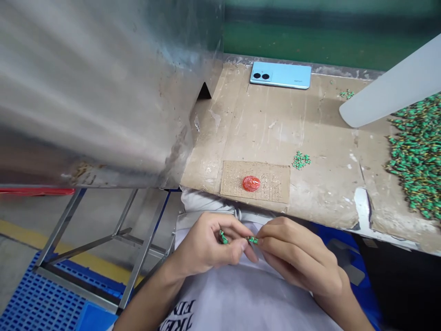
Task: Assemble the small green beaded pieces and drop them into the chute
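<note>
Both hands meet over my lap, just below the table's front edge. My left hand (210, 246) is curled shut, pinching a small green part (223, 237) between thumb and fingers. My right hand (292, 255) is also closed, its fingertips pinching another small green part (252, 239). The two parts sit close together, a short gap apart. A small group of the same green parts (301, 160) lies on the cardboard-covered table (320, 138). A big heap of green parts (418, 154) fills the table's right side.
A red blob (251, 183) rests on a small cardboard pad (272, 181) near the front edge. A light blue phone (280, 75) lies at the back. A white curved sheet (389, 89) overhangs the heap. A large metal wall (103, 87) stands left, with a steel frame (113, 236) below.
</note>
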`<state>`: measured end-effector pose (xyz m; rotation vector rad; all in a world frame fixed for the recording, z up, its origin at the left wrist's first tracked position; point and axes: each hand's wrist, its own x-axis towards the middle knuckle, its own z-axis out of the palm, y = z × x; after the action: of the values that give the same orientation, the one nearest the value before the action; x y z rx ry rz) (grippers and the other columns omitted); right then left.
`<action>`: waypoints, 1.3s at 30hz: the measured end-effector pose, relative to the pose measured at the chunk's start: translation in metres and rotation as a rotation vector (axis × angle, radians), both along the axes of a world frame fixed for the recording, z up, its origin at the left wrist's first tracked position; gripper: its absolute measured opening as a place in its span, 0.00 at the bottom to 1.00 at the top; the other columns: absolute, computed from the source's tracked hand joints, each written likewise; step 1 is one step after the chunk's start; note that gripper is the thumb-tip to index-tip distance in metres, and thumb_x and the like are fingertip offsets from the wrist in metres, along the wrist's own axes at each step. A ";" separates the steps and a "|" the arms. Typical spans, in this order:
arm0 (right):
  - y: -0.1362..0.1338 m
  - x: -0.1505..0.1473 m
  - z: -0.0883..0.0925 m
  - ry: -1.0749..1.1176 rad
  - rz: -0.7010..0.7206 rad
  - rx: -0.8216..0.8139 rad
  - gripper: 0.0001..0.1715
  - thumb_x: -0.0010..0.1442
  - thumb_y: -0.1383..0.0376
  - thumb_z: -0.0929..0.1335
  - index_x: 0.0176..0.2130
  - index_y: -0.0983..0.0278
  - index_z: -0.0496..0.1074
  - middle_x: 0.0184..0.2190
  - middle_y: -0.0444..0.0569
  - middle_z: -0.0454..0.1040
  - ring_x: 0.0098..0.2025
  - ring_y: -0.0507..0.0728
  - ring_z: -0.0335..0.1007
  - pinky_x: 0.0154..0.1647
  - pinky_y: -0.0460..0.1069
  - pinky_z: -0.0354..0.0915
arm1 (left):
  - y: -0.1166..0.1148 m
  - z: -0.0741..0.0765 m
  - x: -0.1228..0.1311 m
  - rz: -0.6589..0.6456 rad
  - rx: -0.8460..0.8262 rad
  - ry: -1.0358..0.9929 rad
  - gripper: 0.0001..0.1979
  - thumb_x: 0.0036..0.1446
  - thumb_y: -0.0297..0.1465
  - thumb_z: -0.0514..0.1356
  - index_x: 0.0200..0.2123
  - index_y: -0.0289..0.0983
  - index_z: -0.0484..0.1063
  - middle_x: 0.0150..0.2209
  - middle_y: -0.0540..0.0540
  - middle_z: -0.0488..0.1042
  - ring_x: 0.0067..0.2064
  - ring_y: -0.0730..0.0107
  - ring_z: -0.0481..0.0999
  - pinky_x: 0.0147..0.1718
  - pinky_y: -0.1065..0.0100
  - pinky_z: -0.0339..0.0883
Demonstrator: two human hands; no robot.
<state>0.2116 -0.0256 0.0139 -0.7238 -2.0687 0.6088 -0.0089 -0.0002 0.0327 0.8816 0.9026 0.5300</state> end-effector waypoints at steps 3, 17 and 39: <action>-0.001 0.000 -0.001 0.017 -0.002 -0.027 0.14 0.63 0.82 0.70 0.48 0.74 0.75 0.43 0.60 0.79 0.41 0.59 0.75 0.37 0.54 0.75 | 0.001 0.004 -0.003 0.005 0.133 0.113 0.11 0.51 0.24 0.65 0.38 0.35 0.85 0.29 0.45 0.87 0.21 0.73 0.75 0.18 0.75 0.63; -0.001 -0.006 0.006 0.194 -0.071 -0.428 0.14 0.65 0.78 0.70 0.46 0.63 0.75 0.37 0.49 0.80 0.38 0.55 0.78 0.39 0.50 0.76 | -0.004 0.008 0.000 0.069 0.503 0.287 0.10 0.55 0.22 0.68 0.41 0.34 0.86 0.32 0.47 0.88 0.30 0.71 0.85 0.29 0.79 0.75; -0.005 -0.014 0.027 0.570 -0.062 -1.156 0.05 0.67 0.66 0.74 0.37 0.60 0.78 0.27 0.43 0.81 0.26 0.48 0.77 0.29 0.41 0.72 | -0.006 -0.012 -0.002 0.183 0.884 0.077 0.01 0.65 0.27 0.70 0.38 0.36 0.81 0.31 0.45 0.86 0.31 0.68 0.86 0.33 0.73 0.78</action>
<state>0.1974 -0.0308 0.0413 -1.0500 -1.0304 1.7743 -0.0104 -0.0066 0.0205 1.6291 0.8157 1.0988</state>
